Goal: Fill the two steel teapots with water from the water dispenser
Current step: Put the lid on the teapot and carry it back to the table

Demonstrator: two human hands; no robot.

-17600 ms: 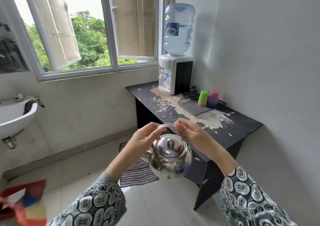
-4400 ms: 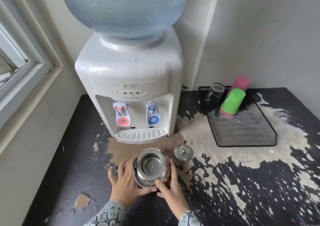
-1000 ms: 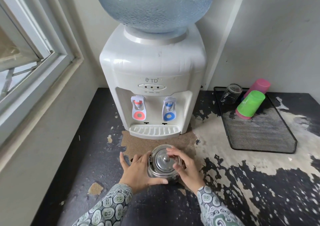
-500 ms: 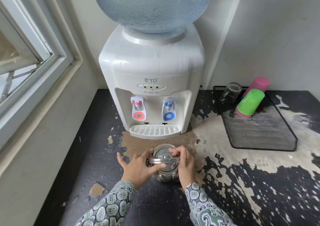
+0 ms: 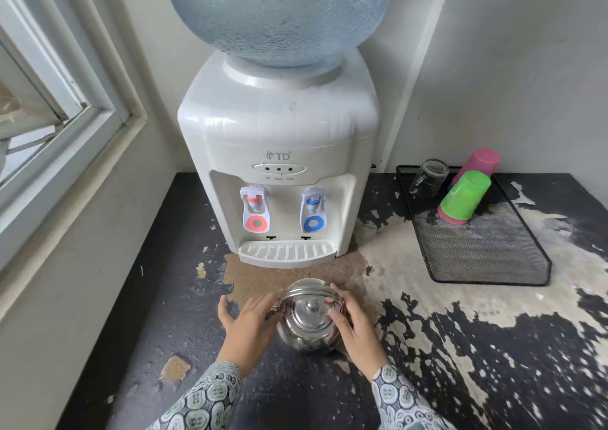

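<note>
The lidded teapot [image 5: 309, 321] is sitting on the counter [image 5: 460, 364] before the dispenser [image 5: 279, 153]. Both hands, left [image 5: 247, 324] and right [image 5: 353, 326], are cupping it, fingers [image 5: 335, 317] loosely apart. If filled, it may slip and spill.

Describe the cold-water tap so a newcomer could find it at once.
Start at the white water dispenser under the big inverted water bottle. In its front recess, above the slotted drip tray, hang two taps side by side. The cold-water tap is the one nearer the mesh tray, marked by a blue lever and blue ring; its neighbour is red.
</note>
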